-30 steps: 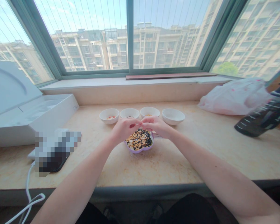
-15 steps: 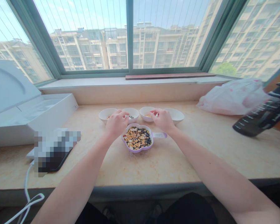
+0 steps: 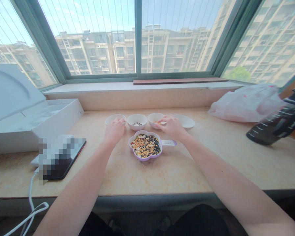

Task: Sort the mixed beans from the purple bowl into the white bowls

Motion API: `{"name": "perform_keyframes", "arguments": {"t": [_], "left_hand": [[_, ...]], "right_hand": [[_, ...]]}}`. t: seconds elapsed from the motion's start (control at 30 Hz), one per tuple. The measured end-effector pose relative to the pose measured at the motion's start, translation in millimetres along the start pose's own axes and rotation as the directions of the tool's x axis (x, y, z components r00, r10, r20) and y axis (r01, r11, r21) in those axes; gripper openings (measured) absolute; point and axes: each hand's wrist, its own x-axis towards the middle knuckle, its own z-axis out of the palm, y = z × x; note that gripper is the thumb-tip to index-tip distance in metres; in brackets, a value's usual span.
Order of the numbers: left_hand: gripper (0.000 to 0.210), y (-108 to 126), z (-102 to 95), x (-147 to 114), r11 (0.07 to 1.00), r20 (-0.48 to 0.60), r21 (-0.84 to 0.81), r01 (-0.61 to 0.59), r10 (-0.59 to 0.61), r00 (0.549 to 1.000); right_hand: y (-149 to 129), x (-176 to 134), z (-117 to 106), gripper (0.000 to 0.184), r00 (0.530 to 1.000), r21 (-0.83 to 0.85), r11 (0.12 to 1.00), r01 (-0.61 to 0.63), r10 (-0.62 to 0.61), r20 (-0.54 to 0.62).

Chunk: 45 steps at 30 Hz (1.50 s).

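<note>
My left hand (image 3: 115,129) is over the leftmost white bowl (image 3: 108,120), its fingers bunched and bent down; the tips and anything in them are hidden. Over the third white bowl (image 3: 151,118), which has some yellow pieces in it, my right hand (image 3: 172,126) holds thumb and fingertips close together in a pinch. Whatever it may hold is too small to make out. Between the hands stands a second white bowl (image 3: 137,118) with a few dark beans. Closer to me sits a purple-rimmed, flower-shaped dish (image 3: 147,159) of mixed yellow, black and pale beans, its labelled handle (image 3: 169,143) pointing right.
A fourth white bowl (image 3: 188,122) stands at the right, partly behind my right hand. On the left are an open white box (image 3: 59,113) and a phone (image 3: 61,168) with a cable. A plastic bag (image 3: 243,103) and a dark bottle (image 3: 267,131) are at the right.
My left hand has moved left, from between the two left bowls to over the leftmost one, uncovering the second bowl. My right hand stays at the third bowl, shifted slightly.
</note>
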Motion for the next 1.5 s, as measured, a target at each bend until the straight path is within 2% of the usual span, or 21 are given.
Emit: {"name": "perform_keyframes", "arguments": {"t": [0.23,0.47,0.5,0.57,0.67,0.77,1.03,1.37,1.5], "left_hand": [[0.027,-4,0.2,0,0.999,-0.039,-0.036,0.016,-0.017,0.999],[0.037,13,-8.2,-9,0.991,0.0,0.058,0.123,-0.123,0.992],[0.037,15,-8.3,-9,0.993,-0.017,0.063,0.103,-0.102,0.995],[0.033,19,-7.0,-7,0.998,-0.038,0.052,-0.017,0.019,0.999],[0.026,21,-2.1,-2,0.967,-0.015,0.017,-0.256,0.256,0.967],[0.027,23,2.6,3,0.943,0.011,0.017,-0.333,0.333,0.943],[0.033,31,5.2,6,0.952,-0.011,0.064,-0.298,0.299,0.954],[0.034,38,10.7,8,0.969,-0.021,0.072,-0.237,0.239,0.971],[0.031,38,10.1,7,0.976,-0.055,0.026,-0.217,0.218,0.974]], "right_hand": [[3,1,1,0.026,1.0,-0.021,1.0,0.0,0.0,0.029],[1,2,1,0.028,1.0,-0.031,0.999,-0.013,0.014,0.026],[3,2,-2,0.029,1.0,-0.044,0.999,-0.021,0.022,0.021],[11,3,-10,0.033,0.998,-0.078,0.996,-0.053,0.054,0.016],[27,3,-22,0.041,0.984,-0.123,0.988,-0.098,0.114,0.133],[39,4,-28,0.043,0.956,-0.178,0.969,-0.174,0.209,0.206],[34,4,-29,0.04,0.914,-0.252,0.928,-0.275,0.333,0.231],[24,-1,-37,0.042,0.885,-0.283,0.9,-0.33,0.4,0.24],[23,-2,-38,0.043,0.871,-0.291,0.89,-0.349,0.423,0.249]]}}
